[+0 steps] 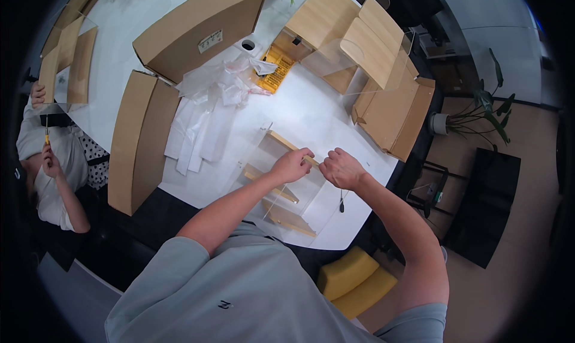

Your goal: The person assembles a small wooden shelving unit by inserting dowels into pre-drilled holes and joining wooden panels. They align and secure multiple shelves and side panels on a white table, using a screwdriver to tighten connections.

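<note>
A rack of clear panels with several light wooden strips [281, 140] lies on the white table in front of me. My left hand [292, 165] is closed around the end of its far strip, fingers pinching the wood at the right side. Just right of it, my right hand [341, 170] is closed against the same end. What its fingers hold, if anything, is hidden. Lower strips [272, 185] sit nearer my body between the clear panels. Beside the rack, under my right hand, rests a small dark-handled tool [342, 206].
Brown cartons [141, 139] stand at left, with plastic wrapping [209, 106] beside them. A yellow bit case [273, 73] lies near a wooden cabinet [326, 19]. An opened carton [398, 115] is at right. At far left a person [57, 169] holds a yellow-handled screwdriver [47, 140] against a wooden frame.
</note>
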A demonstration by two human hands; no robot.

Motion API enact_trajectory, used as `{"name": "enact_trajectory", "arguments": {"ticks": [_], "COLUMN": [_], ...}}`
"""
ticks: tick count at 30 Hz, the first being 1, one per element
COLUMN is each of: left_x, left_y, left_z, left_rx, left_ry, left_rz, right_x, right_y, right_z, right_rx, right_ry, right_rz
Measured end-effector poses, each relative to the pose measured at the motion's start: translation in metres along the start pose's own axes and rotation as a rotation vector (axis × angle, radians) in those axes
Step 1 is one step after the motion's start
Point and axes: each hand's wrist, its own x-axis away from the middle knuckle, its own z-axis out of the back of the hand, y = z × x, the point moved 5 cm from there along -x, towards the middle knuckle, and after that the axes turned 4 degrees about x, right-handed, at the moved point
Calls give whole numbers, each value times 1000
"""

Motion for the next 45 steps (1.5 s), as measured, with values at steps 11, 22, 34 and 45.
{"name": "enact_trajectory", "arguments": {"ticks": [11, 22, 34, 45], "left_x": [1, 27, 75, 130], "left_y": [-6, 47, 41, 30], "left_z": [-4, 6, 26, 10], "left_rx": [53, -803, -838, -797], "left_ry": [0, 107, 77, 173], "left_rz": [-11, -160, -324, -385], "right_x": [1, -6, 19, 49], "right_y": [-26, -27, -47, -176], "right_z": [-25, -59, 16, -9], "right_rx": [-837, -1078, -850, -984], "right_ry": [112, 57, 73, 525], "right_rz": [-1224, -1608, -1309, -1026]}}
